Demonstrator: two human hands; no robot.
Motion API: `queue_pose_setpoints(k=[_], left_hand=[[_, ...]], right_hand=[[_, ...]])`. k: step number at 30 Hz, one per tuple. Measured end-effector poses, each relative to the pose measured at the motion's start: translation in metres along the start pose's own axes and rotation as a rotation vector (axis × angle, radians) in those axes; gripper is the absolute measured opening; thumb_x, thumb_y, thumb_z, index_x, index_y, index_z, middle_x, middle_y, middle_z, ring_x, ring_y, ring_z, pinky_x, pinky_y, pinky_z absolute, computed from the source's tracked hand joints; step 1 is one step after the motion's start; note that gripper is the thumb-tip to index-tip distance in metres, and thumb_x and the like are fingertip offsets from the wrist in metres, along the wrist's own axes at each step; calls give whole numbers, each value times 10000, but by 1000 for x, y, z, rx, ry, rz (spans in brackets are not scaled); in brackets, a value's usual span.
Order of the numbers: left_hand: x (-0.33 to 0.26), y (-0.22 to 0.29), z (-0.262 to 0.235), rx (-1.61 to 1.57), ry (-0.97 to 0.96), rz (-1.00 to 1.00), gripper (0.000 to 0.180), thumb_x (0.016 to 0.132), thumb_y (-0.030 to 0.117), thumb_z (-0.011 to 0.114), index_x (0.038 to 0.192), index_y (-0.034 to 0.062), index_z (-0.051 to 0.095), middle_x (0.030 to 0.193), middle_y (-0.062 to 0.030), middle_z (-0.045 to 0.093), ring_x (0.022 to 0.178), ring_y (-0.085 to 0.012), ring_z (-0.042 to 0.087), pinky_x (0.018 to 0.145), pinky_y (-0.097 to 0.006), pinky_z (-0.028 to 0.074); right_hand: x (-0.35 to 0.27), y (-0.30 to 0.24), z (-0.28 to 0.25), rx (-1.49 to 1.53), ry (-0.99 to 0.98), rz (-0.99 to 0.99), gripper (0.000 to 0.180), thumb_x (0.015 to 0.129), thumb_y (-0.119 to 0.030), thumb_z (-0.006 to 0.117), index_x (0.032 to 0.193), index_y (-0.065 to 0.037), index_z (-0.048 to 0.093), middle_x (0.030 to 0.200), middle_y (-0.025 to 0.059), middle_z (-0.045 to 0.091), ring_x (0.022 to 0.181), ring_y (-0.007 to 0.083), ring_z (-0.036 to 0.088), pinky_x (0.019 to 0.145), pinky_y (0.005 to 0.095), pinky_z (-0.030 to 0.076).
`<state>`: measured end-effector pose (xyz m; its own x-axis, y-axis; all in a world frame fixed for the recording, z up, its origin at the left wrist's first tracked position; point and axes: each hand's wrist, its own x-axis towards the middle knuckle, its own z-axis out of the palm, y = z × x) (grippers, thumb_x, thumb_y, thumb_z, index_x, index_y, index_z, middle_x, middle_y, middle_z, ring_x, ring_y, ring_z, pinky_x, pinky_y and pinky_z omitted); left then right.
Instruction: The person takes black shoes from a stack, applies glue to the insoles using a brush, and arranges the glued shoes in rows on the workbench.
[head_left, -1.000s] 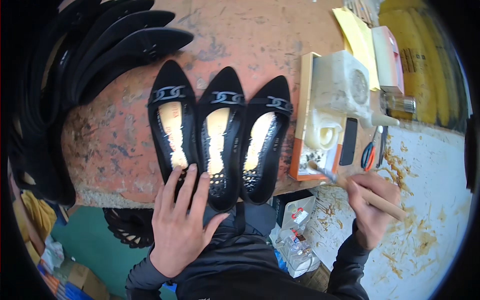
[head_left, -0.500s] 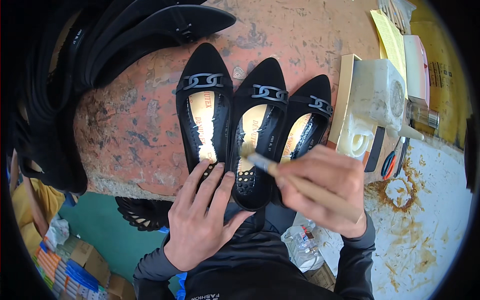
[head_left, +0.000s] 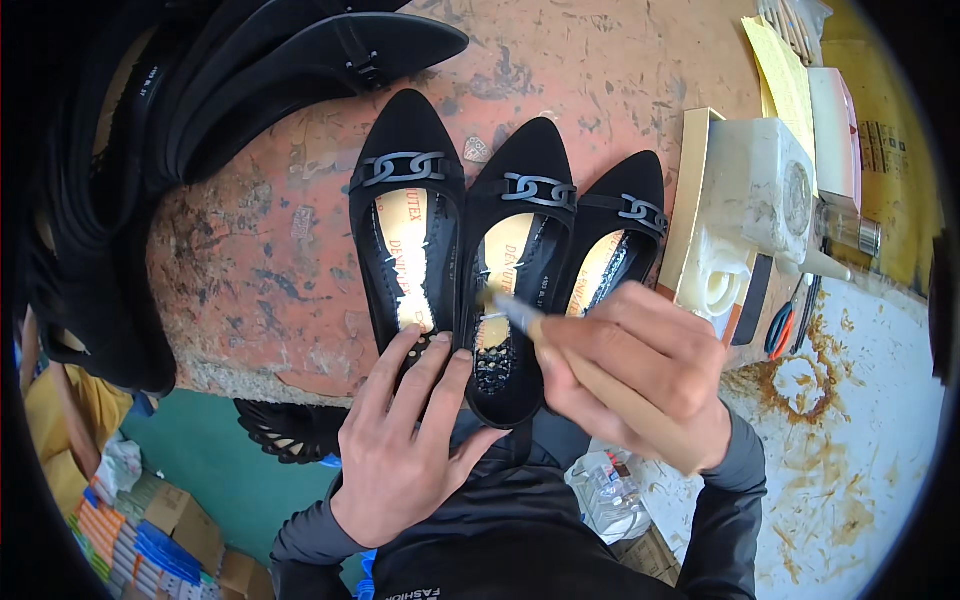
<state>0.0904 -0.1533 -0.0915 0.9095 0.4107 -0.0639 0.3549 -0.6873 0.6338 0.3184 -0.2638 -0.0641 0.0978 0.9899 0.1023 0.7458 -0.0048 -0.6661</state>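
Three black pointed flat shoes with dark chain-link trims lie side by side, toes away from me: a left shoe (head_left: 408, 130), a middle shoe (head_left: 530, 150) and a right shoe (head_left: 628, 178). Spread over the heel end of the left one are the fingers of my left hand (head_left: 405, 440), with a fingertip at the middle shoe's rim. A wooden-handled brush (head_left: 590, 380) is gripped in my right hand (head_left: 640, 375). Its bristles dip into the middle shoe, by the pale printed insole lining. Shiny wet-looking streaks mark the shoe insides. My right hand partly covers the right shoe's heel.
More black shoes (head_left: 300, 85) are heaped at the left. Along the right of the worn red table (head_left: 260, 290) stand a whitish glue-caked container (head_left: 750, 180), a cardboard box (head_left: 690, 200), a pink-white box (head_left: 835, 140) and orange-handled scissors (head_left: 782, 325). A stained white surface (head_left: 850, 450) adjoins.
The brush has swung a little, its handle end coming lower and nearer me. Inside the middle shoe the dotted heel patch looks darker and shinier. My left hand is nearly still.
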Motion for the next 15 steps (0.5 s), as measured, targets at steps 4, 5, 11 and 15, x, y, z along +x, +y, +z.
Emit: queue_pose_setpoints(k=[4, 5, 11, 15], left_hand=[[-1, -1, -1, 17, -1, -6, 763, 727, 333, 1014, 1321, -25, 696, 1341, -207, 716, 1319, -472, 663, 1066, -528, 593], [-2, -2, -1, 17, -7, -7, 770, 726, 333, 1013, 1329, -23, 693, 1345, -206, 714, 1324, -471, 658, 1066, -527, 592], [-4, -1, -2, -3, -23, -15, 787, 735, 332, 1004, 1365, -10, 679, 1367, -197, 706, 1359, -467, 634, 1077, -529, 583], [-6, 0, 2, 20, -9, -15, 803, 726, 325, 1002, 1382, -2, 675, 1397, -200, 687, 1392, -479, 605, 1095, -544, 572]], right_hand=[[-4, 16, 30, -435, 279, -54, 340, 785, 30, 858, 1113, 67, 778, 953, 92, 691, 813, 225, 662, 620, 336, 542], [-8, 8, 33, -422, 251, -6, 341, 788, 28, 857, 1115, 76, 775, 956, 99, 688, 807, 228, 655, 620, 337, 539], [-38, -47, 16, -32, -42, 106, 306, 777, -13, 877, 1047, 98, 784, 887, 101, 691, 741, 229, 646, 621, 328, 552], [-5, -7, 25, -304, 275, -13, 346, 807, -20, 872, 1122, 87, 778, 982, 125, 710, 787, 232, 645, 613, 332, 543]])
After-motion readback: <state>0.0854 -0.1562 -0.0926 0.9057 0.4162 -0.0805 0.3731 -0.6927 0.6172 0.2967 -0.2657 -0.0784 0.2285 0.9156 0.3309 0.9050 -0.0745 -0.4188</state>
